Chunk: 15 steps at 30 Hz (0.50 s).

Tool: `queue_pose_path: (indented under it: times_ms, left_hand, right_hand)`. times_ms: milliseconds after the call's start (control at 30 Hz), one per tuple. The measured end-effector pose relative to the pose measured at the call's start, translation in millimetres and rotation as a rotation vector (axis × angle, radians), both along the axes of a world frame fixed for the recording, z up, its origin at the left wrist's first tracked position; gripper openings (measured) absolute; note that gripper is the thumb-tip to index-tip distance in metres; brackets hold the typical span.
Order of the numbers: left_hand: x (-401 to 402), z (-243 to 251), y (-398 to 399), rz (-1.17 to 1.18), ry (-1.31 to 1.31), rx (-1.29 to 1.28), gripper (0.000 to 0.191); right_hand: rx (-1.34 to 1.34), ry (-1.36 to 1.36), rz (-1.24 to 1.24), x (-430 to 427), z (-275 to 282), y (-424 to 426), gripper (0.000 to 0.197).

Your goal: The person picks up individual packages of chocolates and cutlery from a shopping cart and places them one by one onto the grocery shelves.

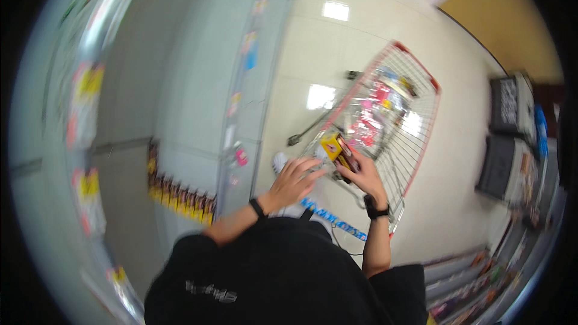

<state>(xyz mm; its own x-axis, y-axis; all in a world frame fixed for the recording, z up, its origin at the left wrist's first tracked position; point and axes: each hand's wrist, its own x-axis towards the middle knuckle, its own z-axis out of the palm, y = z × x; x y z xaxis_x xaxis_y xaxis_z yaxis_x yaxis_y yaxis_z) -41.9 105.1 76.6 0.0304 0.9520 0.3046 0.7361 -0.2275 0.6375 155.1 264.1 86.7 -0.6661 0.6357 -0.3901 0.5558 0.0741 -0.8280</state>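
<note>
A yellow and dark brown carton (339,153) is gripped in my right hand (365,175), above the near end of a wire shopping cart (422,137) with red trim. My left hand (295,178) hovers just left of the carton, fingers spread, holding nothing that I can see. Down in the cart lie several shiny plastic packets (372,110), pink, red and clear, blurred by motion. A row of similar yellow and brown cartons (183,198) stands on the grey shelf (189,99) to my left.
Price tags (88,189) line the shelf edges on the left. Two dark crates (502,167) stand on the pale tiled floor (311,40) at the right. Stocked shelving (469,289) fills the lower right. A blue printed strip (334,219) crosses the cart's handle end.
</note>
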Motion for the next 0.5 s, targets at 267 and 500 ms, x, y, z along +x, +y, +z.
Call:
queue_pose_path:
  times_ms: [267,500]
  left_hand:
    - [-105.8,57.6,-61.8,-0.147,0.296,0.244,0.034]
    - [-213.0,-41.9,-189.1,1.045,-0.080,-0.002,0.042]
  right_hand:
    - [-0.020,0.075,0.399,-83.9,75.9,-87.3,0.039]
    - [-0.129,0.206,-0.149,-8.4,46.8,-109.6,0.037]
